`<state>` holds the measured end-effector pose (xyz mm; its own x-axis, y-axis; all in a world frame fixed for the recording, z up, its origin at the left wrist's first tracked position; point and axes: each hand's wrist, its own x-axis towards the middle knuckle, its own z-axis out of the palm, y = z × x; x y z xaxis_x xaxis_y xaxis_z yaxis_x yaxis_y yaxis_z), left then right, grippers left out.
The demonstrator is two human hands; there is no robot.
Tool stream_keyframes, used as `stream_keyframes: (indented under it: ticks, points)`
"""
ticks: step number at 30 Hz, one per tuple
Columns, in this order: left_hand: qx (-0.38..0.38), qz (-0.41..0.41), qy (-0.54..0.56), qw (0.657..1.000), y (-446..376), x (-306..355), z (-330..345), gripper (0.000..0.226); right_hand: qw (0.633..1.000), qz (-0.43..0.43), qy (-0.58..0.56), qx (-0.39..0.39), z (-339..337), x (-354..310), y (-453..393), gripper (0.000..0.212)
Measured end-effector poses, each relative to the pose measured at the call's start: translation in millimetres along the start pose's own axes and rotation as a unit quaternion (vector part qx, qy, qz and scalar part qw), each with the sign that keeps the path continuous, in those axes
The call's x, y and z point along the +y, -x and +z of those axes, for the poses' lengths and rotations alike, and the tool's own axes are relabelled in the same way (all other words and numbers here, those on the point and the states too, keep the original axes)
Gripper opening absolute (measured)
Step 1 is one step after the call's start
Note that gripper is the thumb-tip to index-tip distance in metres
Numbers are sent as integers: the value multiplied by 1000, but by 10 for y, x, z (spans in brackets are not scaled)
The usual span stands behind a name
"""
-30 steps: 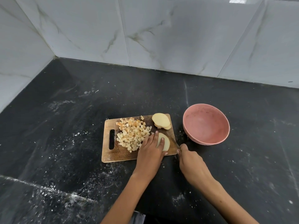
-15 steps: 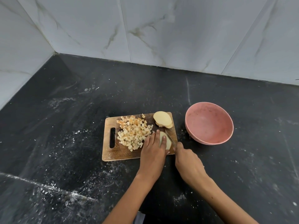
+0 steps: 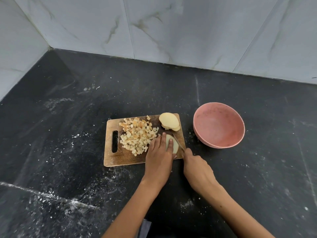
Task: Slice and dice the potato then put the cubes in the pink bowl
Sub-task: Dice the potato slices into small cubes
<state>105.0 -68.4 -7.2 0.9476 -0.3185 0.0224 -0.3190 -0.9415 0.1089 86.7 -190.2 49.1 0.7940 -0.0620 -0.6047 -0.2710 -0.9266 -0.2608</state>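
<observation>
— Grip check first: right hand (image 3: 197,166) is curled tight around the knife (image 3: 178,142) handle, blade angled up and left across the near right corner of the cutting board (image 3: 109,155).

— And the left hand (image 3: 159,157)? Fingers straight, laid flat on top of a pale potato slice (image 3: 174,146), pressing it down onto the board, with the blade right against that slice's right side.

— Containers now. Pink bowl (image 3: 218,125) sits upright on the tabletop (image 3: 68,117), just off the board's right edge, and I see no cubes in it.

— Cubes (image 3: 138,134) are all heaped mid-board, touching the left hand's fingertips. A stack of more potato slices (image 3: 169,121) lies at the far right corner.

— Both forearms come in from the bottom, converging on that near right corner; the right wrist hangs over the tabletop off the board.

— Board's handle slot is at the left end. Dark tabletop, dusted with white specks, runs wide to the left and back to the marble wall (image 3: 171,31).
</observation>
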Motion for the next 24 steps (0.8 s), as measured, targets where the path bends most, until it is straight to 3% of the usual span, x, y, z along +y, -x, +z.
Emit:
stream_keyframes:
  ticks: [10, 14, 20, 24]
  points:
    - [-23, -4, 14, 1000, 17, 20, -89, 51, 1000, 1, -6, -25, 137, 275, 314, 1]
    - [-22, 1, 16, 1000, 31, 15, -127, 52, 998, -26, -64, -7, 44, 238, 238, 19]
    - [-56, 22, -9, 998, 50, -46, -226, 55, 992, -47, -105, 50, -43, 132, 184, 22]
    - [-21, 25, -21, 999, 50, -56, -160, 53, 997, -22, -68, 33, 13, 9, 85, 17]
